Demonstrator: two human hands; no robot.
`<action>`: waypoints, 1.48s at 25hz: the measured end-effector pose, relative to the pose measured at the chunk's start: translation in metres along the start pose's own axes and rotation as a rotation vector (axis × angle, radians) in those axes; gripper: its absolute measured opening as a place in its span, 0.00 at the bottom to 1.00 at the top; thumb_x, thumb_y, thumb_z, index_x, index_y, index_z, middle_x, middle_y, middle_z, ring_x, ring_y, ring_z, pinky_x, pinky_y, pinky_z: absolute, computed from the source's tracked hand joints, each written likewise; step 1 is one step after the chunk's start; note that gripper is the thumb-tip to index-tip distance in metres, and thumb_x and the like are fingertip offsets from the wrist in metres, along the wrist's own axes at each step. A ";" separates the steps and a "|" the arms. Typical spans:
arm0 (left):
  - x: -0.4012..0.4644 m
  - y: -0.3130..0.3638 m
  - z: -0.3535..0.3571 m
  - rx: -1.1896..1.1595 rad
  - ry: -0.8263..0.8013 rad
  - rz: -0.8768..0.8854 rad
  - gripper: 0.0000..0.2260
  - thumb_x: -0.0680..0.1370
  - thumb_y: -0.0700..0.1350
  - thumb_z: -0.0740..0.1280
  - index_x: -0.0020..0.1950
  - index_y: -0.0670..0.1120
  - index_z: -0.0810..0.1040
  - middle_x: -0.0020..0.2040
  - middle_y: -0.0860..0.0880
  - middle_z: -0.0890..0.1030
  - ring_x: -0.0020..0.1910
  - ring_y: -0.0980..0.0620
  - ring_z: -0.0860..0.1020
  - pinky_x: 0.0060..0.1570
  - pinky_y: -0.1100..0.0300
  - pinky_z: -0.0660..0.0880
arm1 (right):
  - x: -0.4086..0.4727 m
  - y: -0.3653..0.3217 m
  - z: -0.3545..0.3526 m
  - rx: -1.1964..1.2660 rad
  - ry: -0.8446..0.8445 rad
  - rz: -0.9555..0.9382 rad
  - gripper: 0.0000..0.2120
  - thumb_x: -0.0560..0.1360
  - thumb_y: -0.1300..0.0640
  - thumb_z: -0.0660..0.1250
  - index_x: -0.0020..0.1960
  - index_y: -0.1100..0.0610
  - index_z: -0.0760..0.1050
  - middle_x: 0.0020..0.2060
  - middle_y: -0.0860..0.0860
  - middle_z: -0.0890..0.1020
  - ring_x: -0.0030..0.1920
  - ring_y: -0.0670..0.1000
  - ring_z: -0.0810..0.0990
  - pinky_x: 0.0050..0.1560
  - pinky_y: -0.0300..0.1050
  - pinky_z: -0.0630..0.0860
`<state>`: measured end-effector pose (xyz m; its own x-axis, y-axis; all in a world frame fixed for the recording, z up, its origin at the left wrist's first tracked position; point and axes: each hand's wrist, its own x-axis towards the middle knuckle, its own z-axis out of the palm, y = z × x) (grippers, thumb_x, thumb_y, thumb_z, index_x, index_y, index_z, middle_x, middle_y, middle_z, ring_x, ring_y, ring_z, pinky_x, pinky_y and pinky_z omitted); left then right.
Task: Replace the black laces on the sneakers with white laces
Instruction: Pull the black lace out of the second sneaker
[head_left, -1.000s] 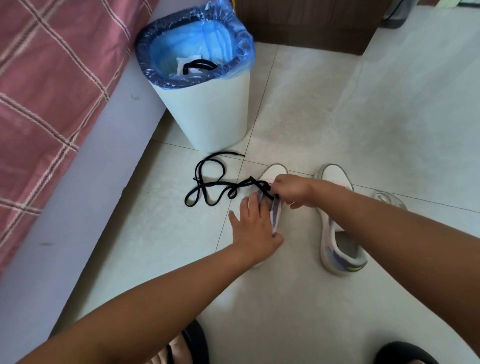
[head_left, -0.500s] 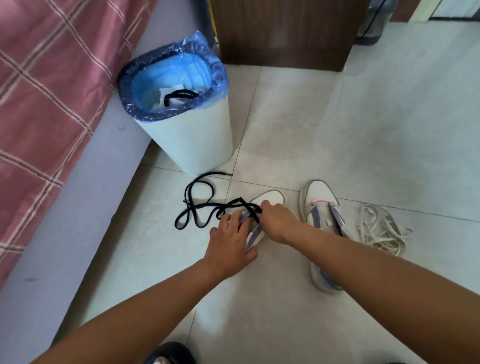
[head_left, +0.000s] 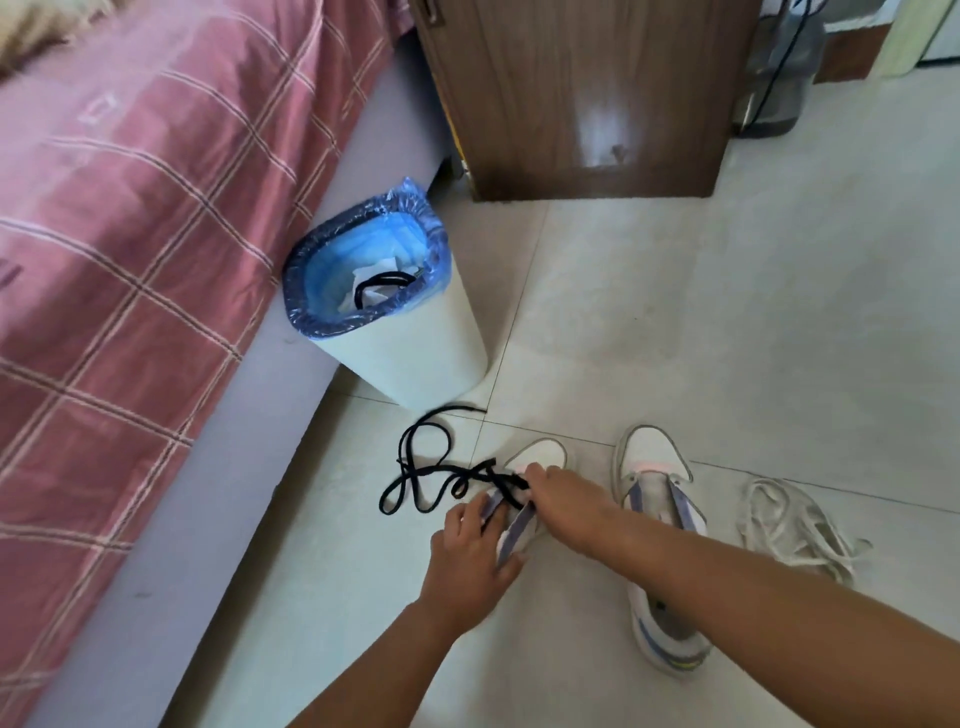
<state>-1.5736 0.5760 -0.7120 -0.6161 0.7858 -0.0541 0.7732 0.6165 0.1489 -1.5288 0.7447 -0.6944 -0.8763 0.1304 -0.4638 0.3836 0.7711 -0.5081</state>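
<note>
Black lace: a flat black shoelace (head_left: 437, 470) runs out of the front eyelets of the left-hand sneaker and lies in loose loops on the floor, between the shoe and the bin.
Right hand: the right hand (head_left: 563, 499) sits over the sneaker's throat with its fingers curled down, pinching the black shoelace where it leaves the shoe.
Left hand: the left hand (head_left: 475, 551) presses on the sneaker's side, fingers fairly straight and spread along the purple-striped upper; it grips nothing.
Held sneaker: a white sneaker with purple side stripes (head_left: 540, 454), toe pointing away, mostly covered by both hands.
Second sneaker: a matching white and purple sneaker (head_left: 655, 467) stands just to the right with no lace in it, partly hidden by the right forearm.
White laces: a loose heap of white shoelaces (head_left: 792, 525) lies on the floor to the right of the second sneaker.
Bin: a white waste bin with a blue plastic liner (head_left: 410, 353) stands beyond the lace, against the bed; a black loop lies inside on crumpled paper.
Surroundings: pale floor tiles (head_left: 727, 322), a bed with a pink checked cover (head_left: 130, 218), a brown wooden cabinet (head_left: 582, 93).
</note>
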 end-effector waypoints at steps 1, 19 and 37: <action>-0.002 0.004 -0.001 0.012 -0.030 -0.033 0.24 0.71 0.62 0.58 0.61 0.51 0.71 0.59 0.51 0.70 0.51 0.51 0.73 0.30 0.59 0.77 | 0.000 0.001 0.006 0.079 0.035 0.044 0.11 0.80 0.58 0.55 0.61 0.61 0.66 0.53 0.58 0.76 0.54 0.59 0.76 0.43 0.46 0.67; -0.005 0.003 0.005 0.136 0.009 -0.123 0.22 0.70 0.59 0.60 0.60 0.50 0.74 0.59 0.49 0.73 0.52 0.46 0.74 0.31 0.52 0.78 | 0.005 0.006 -0.025 -0.233 0.058 -0.329 0.12 0.81 0.61 0.52 0.60 0.62 0.69 0.55 0.58 0.77 0.55 0.58 0.76 0.42 0.48 0.67; -0.004 -0.007 0.008 0.208 -0.014 0.044 0.24 0.71 0.61 0.56 0.59 0.48 0.76 0.58 0.49 0.70 0.51 0.47 0.68 0.32 0.56 0.75 | -0.003 -0.020 -0.036 -0.288 0.006 0.025 0.10 0.80 0.55 0.56 0.49 0.59 0.73 0.48 0.55 0.80 0.45 0.55 0.78 0.37 0.43 0.65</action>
<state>-1.5755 0.5685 -0.7208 -0.5796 0.8122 -0.0659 0.8149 0.5770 -0.0553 -1.5446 0.7515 -0.6569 -0.8699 0.1545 -0.4684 0.3072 0.9127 -0.2695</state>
